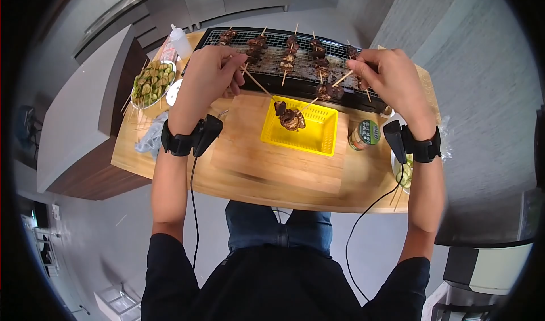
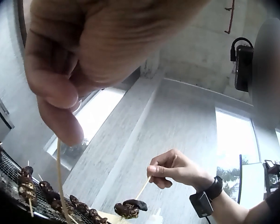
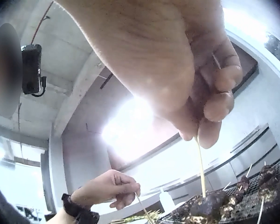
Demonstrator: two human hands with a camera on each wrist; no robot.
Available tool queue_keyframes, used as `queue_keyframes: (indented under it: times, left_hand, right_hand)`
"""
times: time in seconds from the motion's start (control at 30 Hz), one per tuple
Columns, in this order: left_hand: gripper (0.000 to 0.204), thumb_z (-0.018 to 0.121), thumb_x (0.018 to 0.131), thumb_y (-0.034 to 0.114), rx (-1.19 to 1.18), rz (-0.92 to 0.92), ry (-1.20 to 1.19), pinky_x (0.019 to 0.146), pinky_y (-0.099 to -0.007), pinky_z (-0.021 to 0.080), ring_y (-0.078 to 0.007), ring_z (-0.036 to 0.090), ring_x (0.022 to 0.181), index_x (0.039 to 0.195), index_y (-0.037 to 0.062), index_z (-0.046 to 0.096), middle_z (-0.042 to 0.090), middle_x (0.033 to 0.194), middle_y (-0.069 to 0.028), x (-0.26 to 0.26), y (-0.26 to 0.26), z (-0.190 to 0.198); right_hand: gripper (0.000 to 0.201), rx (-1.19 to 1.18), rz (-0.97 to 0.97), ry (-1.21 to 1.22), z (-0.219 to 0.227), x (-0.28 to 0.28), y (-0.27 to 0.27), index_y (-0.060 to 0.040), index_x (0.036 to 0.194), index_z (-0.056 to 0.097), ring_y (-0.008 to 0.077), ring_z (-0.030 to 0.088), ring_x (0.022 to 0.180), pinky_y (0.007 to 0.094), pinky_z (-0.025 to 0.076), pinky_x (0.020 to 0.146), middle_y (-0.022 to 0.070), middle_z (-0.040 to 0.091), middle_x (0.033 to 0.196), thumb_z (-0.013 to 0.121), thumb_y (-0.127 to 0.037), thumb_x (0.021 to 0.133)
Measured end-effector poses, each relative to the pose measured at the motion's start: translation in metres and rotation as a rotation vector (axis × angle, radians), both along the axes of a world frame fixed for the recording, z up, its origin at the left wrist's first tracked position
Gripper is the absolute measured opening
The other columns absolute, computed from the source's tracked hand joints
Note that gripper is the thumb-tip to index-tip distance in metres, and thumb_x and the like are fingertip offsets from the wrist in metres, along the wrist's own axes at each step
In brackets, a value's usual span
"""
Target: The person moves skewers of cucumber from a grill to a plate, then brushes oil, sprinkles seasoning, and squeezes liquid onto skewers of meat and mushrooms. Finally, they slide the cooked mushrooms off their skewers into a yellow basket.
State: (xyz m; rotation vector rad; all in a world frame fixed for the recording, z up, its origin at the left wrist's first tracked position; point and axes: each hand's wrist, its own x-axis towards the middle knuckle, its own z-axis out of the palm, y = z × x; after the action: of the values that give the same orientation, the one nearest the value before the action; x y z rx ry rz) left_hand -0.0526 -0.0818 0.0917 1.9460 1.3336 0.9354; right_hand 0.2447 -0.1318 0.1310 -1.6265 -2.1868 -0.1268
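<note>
My left hand (image 1: 213, 74) pinches the bare end of a thin wooden skewer (image 1: 258, 83) between thumb and fingertips. Dark, glossy browned pieces (image 1: 290, 119) sit at its lower end, over the yellow plastic basket (image 1: 329, 145). In my right hand (image 1: 395, 78), thumb and fingers grip a second skewer (image 1: 343, 78), which slants down to the left. Its dark chunks (image 1: 329, 91) hang between the grill and the basket, and its tip reaches close to the left skewer's pieces. The left wrist view shows these chunks (image 2: 130, 208) below my right hand.
Behind the basket stands a long black grill (image 1: 272, 82) with several browned skewers on its mesh. A plate of sliced green vegetables (image 1: 152, 83) and a white squeeze bottle (image 1: 180, 41) are at the left. A green-lidded jar (image 1: 364, 134) stands right of the basket.
</note>
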Motion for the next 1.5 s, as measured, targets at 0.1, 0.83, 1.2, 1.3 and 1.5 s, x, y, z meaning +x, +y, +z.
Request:
queue_keyframes:
  times: [0.1,0.83,1.2,1.3,1.5]
  left_hand:
    - [0.022,0.059,0.096,0.018,-0.032,-0.021,-0.021,0.043,-0.0217,0.043,-0.0086,0.062,0.051,0.086,-0.001,0.066,0.065,0.064,-0.0042,0.003,0.002,0.001]
    - [0.016,0.06,0.094,0.011,-0.099,-0.324,-0.225,0.04,-0.0181,0.042,-0.0083,0.062,0.055,0.094,-0.0014,0.07,0.071,0.08,-0.0068,0.044,0.059,-0.009]
    - [0.017,0.062,0.093,0.014,-0.013,-0.219,-0.343,0.045,-0.0191,0.044,-0.0092,0.063,0.056,0.097,-0.0007,0.07,0.072,0.08,-0.0088,0.025,0.042,0.006]
    - [0.016,0.063,0.093,0.013,-0.013,-0.234,-0.348,0.045,-0.0191,0.045,-0.0097,0.065,0.058,0.096,-0.0008,0.07,0.072,0.08,-0.009,0.031,0.043,0.005]
    - [0.015,0.063,0.093,0.011,0.0,-0.272,-0.323,0.047,-0.0195,0.046,-0.0106,0.067,0.062,0.095,-0.0013,0.071,0.072,0.081,-0.0091,0.034,0.041,0.005]
  right_hand:
    - [0.022,0.001,0.106,-0.014,-0.003,0.002,0.004,-0.0041,0.079,0.068,0.0314,0.062,0.063,0.04,0.047,0.06,0.0109,0.063,0.064,0.064,-0.024,0.089]
    - [0.019,0.027,-0.009,0.722,-0.044,-0.002,0.02,-0.0017,0.084,0.07,0.0073,0.052,0.051,0.0237,0.037,0.048,0.0022,0.062,0.059,0.067,-0.019,0.09]
    - [0.019,-0.06,0.027,0.736,-0.037,0.015,0.012,0.0017,0.088,0.067,0.0053,0.054,0.057,0.0209,0.043,0.053,0.0031,0.064,0.066,0.063,-0.015,0.093]
    - [0.016,-0.089,0.07,0.739,-0.038,0.021,0.013,0.0018,0.09,0.067,0.0052,0.055,0.06,0.0204,0.043,0.054,0.0029,0.065,0.068,0.063,-0.013,0.093]
    - [0.013,-0.022,0.061,0.947,-0.027,0.016,0.001,0.0009,0.09,0.068,0.0045,0.053,0.059,0.0186,0.041,0.053,0.0008,0.063,0.067,0.064,-0.011,0.093]
